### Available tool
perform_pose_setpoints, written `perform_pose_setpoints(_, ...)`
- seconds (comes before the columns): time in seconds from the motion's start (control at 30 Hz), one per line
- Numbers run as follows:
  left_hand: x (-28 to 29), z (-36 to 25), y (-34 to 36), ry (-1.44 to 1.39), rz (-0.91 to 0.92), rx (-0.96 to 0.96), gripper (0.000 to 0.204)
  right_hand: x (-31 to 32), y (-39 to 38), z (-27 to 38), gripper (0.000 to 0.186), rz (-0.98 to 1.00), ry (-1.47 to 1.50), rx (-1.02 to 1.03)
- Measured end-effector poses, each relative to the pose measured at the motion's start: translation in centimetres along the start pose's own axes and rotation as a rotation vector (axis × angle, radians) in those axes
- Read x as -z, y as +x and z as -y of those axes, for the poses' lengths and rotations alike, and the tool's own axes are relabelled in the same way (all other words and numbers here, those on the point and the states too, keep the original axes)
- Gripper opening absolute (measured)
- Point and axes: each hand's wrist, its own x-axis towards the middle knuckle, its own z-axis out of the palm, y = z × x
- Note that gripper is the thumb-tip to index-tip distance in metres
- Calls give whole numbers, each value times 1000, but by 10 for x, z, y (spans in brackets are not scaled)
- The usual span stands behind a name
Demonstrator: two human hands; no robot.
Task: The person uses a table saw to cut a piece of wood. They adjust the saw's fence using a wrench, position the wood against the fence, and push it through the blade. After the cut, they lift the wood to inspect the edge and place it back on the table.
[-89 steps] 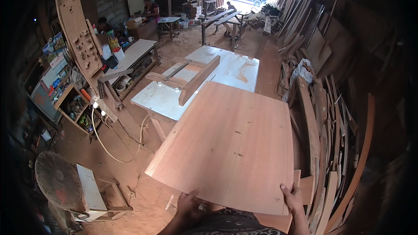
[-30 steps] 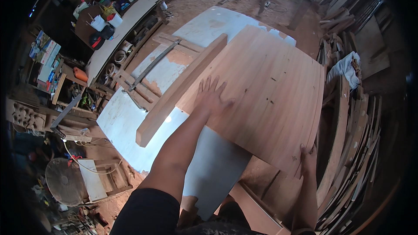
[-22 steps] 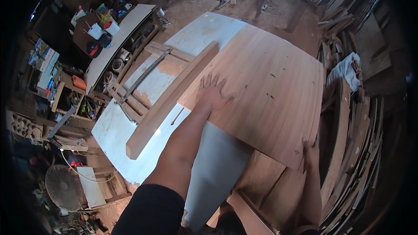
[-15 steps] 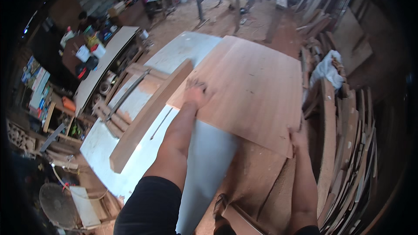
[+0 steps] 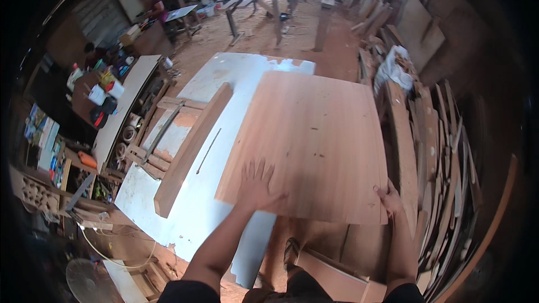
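Note:
A reddish-brown plywood sheet [image 5: 314, 112] lies over the right side of a pale, worn tabletop [image 5: 205, 185], and its near right part reaches past the table's edge. My left hand [image 5: 257, 186] rests flat on the sheet near its near left corner, fingers spread. At the near right corner my right hand [image 5: 392, 200] grips the edge, thumb on top; its other fingers are mostly hidden. Left of the sheet are a thick wooden plank [image 5: 193, 151], a thin dark rod [image 5: 208, 150] and a wooden frame [image 5: 152, 159] with a dark strip across it.
Long offcut boards [image 5: 435, 151] stand packed along the right, beside a white sack [image 5: 394, 69]. A cluttered bench [image 5: 124, 106] runs along the left. Two people are farther back on the left. Sawhorses [image 5: 255, 8] bearing boards stand at the far end.
The plywood sheet has turned and come nearer to me, showing more tabletop beyond it and on its left. Both hands have moved with it, the left toward its near edge. My view has shifted.

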Motion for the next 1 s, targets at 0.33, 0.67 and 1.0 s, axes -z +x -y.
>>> perform_pose_setpoints(0.33,-24,-90,-147,188,46,-349,102,-47,-131,37,95,-271,-379,-72)
perform_pose_setpoints(0.67,-55,-96,-140,160,-114,-437,83,-37,-74,42,67,-216,-781,-131)
perform_pose_setpoints(1.0,-52,-99,-136,164,-68,-421,89,-25,-53,8,56,-312,-784,-20)
